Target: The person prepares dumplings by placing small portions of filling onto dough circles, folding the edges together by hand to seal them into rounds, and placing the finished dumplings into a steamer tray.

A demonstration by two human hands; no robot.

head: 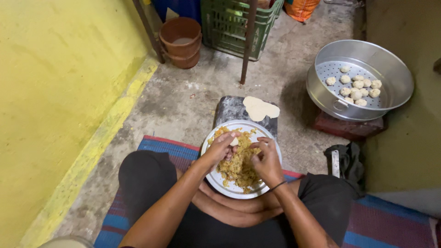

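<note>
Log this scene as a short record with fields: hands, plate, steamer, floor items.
left hand: over the plate, pinching a small piece of dough
right hand: over the yellow filling, fingers curled
plate: round, metal, in front of crossed legs
steamer: metal, holds shaped dumplings
board: dark, carries flat dough rounds
behind: brown pots, green crate

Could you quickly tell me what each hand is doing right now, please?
Left hand: fingers pinched on a small dough piece.
Right hand: fingers curled; contents cannot be told.
</note>
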